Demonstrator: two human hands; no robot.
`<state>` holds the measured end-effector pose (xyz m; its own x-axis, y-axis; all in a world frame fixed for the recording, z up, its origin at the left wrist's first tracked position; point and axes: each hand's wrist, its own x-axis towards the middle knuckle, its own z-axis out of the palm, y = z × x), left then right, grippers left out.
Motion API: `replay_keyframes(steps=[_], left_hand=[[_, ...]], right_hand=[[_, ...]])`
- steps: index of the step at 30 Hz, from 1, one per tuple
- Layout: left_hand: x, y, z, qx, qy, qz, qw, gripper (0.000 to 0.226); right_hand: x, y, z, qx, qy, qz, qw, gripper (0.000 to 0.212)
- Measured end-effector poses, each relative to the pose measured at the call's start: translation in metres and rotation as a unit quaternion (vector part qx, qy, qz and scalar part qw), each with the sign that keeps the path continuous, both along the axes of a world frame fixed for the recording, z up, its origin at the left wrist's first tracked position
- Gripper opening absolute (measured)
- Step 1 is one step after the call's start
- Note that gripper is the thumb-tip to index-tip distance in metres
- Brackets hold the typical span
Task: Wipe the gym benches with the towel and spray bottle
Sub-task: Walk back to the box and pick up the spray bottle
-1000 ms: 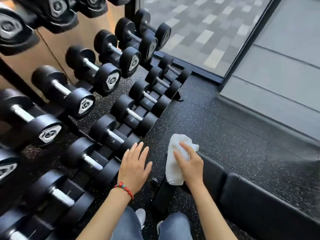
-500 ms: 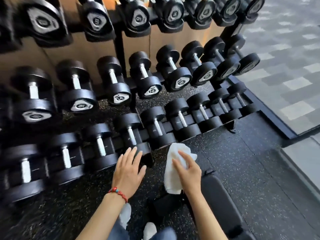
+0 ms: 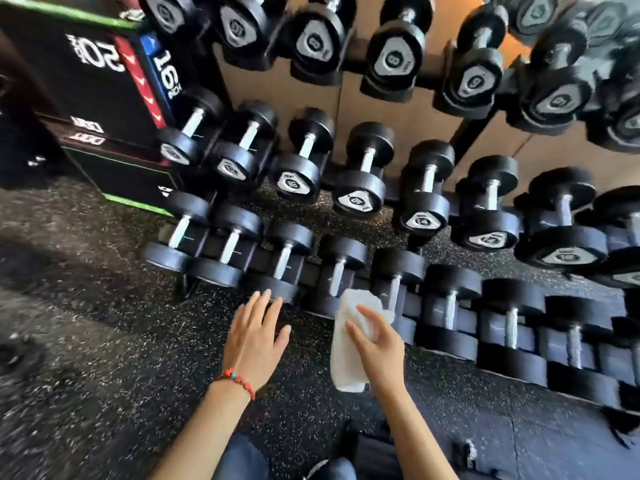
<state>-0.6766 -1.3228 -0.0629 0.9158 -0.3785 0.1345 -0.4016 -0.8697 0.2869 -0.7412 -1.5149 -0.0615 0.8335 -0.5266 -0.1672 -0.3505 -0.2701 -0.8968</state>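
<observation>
Head-worn view, tilted down at a black speckled rubber floor and swung leftward compared with the pictures from a second and half a second ago. Window and pale paving once at the right edge now out of sight; stacked black plyo boxes with green, red and blue edging newly in view at upper left. Three-tier dumbbell rack now filling the whole width, against a tan wall, lowest row of dumbbells close to the floor.

Gym bench: only a dark padded shape at the bottom edge, between the forearms, much less of it showing than a second ago, when a long black pad ran off to the lower right. Likely meaning for the task: attention turned away from the bench, wiping paused or not yet begun on a next bench, possibly a search under way for the spray bottle, nowhere visible in this view.

White towel, folded into a long strip, hanging down in front of the lowest dumbbell row, in much the same grip as before. Right hand holding it near the upper half, thumb and fingers curled loosely round the cloth, index finger lifted off it. Left hand empty, held flat above the floor, fingers straight and slightly spread, touching nothing, as in both earlier pictures. Red beaded bracelet on the left wrist.
</observation>
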Motion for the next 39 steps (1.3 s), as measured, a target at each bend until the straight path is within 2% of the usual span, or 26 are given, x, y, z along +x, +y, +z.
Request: replay_keyframes(steps=[6, 13, 19, 28, 39], left_hand=[[0.016, 0.121, -0.002, -0.026, 0.004, 0.111, 0.993, 0.048], [0.033, 0.267, -0.003, -0.019, 0.014, 0.217, 0.976, 0.048], [0.032, 0.366, -0.010, -0.020, 0.021, 0.314, 0.949, 0.046], [0.075, 0.440, -0.030, -0.025, 0.052, 0.418, 0.907, 0.046], [0.241, 0.519, -0.020, -0.014, 0.052, 0.463, 0.885, 0.049]], right_hand=[[0.063, 0.113, 0.000, -0.003, 0.008, 0.125, 0.992, 0.029], [0.118, 0.258, -0.005, 0.011, 0.029, 0.224, 0.974, 0.028], [0.156, 0.361, -0.009, -0.002, 0.034, 0.330, 0.943, 0.027], [0.238, 0.453, -0.021, -0.021, 0.050, 0.419, 0.906, 0.031], [0.426, 0.548, -0.019, 0.011, 0.054, 0.460, 0.886, 0.030]])
